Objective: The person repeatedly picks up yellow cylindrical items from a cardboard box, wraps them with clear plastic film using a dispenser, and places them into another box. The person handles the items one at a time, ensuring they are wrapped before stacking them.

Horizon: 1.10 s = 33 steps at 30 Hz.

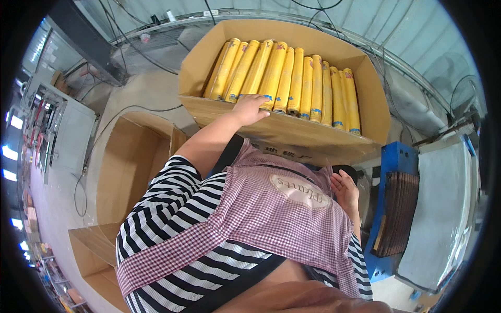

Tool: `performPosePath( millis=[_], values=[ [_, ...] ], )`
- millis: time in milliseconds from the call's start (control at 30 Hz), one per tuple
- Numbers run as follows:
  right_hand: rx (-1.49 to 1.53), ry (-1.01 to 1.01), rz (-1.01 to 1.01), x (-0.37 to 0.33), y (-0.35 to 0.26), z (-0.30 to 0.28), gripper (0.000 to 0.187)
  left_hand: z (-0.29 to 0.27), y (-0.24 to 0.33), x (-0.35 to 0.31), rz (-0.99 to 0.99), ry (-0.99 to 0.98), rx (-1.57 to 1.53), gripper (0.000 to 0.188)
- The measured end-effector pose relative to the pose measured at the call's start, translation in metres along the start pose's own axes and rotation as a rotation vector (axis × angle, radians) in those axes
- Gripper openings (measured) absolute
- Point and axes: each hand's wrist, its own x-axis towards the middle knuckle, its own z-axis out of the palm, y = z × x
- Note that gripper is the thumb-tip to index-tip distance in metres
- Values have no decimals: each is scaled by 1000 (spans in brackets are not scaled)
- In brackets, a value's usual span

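A large cardboard box (219,107) stands in front of me, holding a row of several long yellow tubes (295,78) with blue marks near their close ends. My left hand (250,110) lies over the box's near edge, its fingers across the close end of one tube at the left of the row. Its thumb is apart from the fingers, on the outer side of the edge. By the right side of my apron, my right hand (346,191) hangs with fingers stretched out. Nothing shows in it.
On my left stand open cardboard boxes (122,156), with a dark cable (151,108) along the floor behind. To my right are a blue metal frame (392,156), a stack of brown slats (399,214) and a grey-white panel (441,208). Cables hang along the corrugated back wall.
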Motion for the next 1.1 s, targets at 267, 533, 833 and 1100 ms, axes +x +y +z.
performPosePath(
  millis=[267, 533, 833, 1100],
  values=[
    [100, 318, -92, -1, 9, -46, 33, 16, 21, -2, -141, -247, 262, 56],
    [-2, 456, -134, 7, 35, -44, 23, 24, 11, -19, -61, -170, 237, 52],
    [-58, 449, -147, 16, 36, -38, 19, 23, 15, -30, -82, -215, 206, 51],
    [-90, 455, -174, 18, 41, -40, 18, 25, 13, -28, -88, -202, 211, 52]
  ],
)
